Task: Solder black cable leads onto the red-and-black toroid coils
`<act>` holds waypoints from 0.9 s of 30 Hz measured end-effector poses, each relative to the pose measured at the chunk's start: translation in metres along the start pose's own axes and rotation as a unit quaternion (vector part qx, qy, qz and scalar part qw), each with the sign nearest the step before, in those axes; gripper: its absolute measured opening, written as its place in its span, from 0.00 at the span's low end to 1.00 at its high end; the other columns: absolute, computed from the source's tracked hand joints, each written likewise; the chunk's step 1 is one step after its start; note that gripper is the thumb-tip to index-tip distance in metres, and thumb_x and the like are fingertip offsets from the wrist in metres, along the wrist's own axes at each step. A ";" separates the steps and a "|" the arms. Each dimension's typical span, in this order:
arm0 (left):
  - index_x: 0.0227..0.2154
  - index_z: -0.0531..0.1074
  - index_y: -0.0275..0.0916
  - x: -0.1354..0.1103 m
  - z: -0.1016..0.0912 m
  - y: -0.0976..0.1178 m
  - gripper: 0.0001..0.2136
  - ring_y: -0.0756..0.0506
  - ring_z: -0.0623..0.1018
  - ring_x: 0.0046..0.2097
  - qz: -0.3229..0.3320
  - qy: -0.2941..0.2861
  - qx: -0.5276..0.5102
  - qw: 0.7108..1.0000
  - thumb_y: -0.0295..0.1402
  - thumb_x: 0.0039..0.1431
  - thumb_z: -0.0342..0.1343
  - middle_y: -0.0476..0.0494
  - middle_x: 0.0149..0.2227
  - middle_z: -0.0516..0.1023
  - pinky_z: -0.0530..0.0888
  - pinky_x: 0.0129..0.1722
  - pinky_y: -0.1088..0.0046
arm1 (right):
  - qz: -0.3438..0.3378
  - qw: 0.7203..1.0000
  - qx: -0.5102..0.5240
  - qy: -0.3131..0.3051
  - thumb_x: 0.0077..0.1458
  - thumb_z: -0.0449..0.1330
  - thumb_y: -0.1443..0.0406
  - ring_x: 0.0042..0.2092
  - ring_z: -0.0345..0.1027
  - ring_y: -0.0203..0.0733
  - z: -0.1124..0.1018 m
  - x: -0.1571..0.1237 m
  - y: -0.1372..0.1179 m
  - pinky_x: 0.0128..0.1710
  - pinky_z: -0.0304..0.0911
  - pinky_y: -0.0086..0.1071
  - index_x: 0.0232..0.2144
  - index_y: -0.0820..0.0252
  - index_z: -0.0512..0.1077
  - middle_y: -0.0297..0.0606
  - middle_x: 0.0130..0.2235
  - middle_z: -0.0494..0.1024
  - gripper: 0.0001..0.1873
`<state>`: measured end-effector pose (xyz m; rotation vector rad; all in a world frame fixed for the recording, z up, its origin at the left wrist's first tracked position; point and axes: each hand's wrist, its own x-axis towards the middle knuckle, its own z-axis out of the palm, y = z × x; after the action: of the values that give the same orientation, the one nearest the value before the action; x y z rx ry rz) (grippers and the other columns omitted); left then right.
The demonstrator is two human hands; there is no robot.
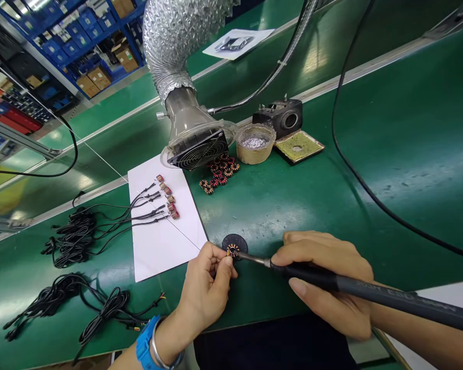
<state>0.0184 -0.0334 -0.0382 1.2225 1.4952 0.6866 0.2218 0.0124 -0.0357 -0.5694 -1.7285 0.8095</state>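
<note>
My right hand (332,280) grips a soldering iron (312,275) by its dark handle. The iron's metal tip touches or nearly touches a small wire-wound toroid coil (233,250), which lies on a round black pad (236,239). My left hand (208,282) is pinched closed at the coil's left side. A thin strand that looks like solder wire (187,238) runs from the upper left into its fingers. Whether those fingertips also hold the coil or its leads is hidden.
A white sheet (158,257) bears several coils with black cables (77,226). More cable bundles (110,311) lie front left. Behind stand a fume extractor (200,146), loose coils (219,177), a solder-filled pot (254,149) and an iron stand with sponge (299,146). A black cord (355,174) hangs right.
</note>
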 end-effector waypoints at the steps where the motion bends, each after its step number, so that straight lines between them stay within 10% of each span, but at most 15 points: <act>1: 0.32 0.63 0.39 0.000 0.000 0.000 0.11 0.55 0.67 0.22 -0.003 0.000 -0.005 1.000 0.40 0.66 0.49 0.51 0.27 0.72 0.65 0.19 0.81 | -0.001 1.000 0.001 0.002 0.48 0.53 0.71 0.19 0.56 0.34 0.000 0.000 0.000 0.20 0.52 0.30 0.37 0.61 0.71 0.31 0.20 0.64 0.13; 27: 0.31 0.62 0.40 0.002 0.004 0.001 0.10 0.55 0.66 0.20 -0.025 0.001 -0.042 0.999 0.40 0.64 0.50 0.52 0.26 0.72 0.64 0.17 0.82 | -0.023 0.999 -0.028 -0.015 0.48 0.52 0.70 0.18 0.56 0.34 0.000 0.002 -0.001 0.19 0.53 0.30 0.37 0.61 0.71 0.30 0.19 0.64 0.12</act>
<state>0.0227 -0.0319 -0.0395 1.1180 1.4800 0.7105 0.2217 0.0131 -0.0334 -0.5550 -1.7897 0.7424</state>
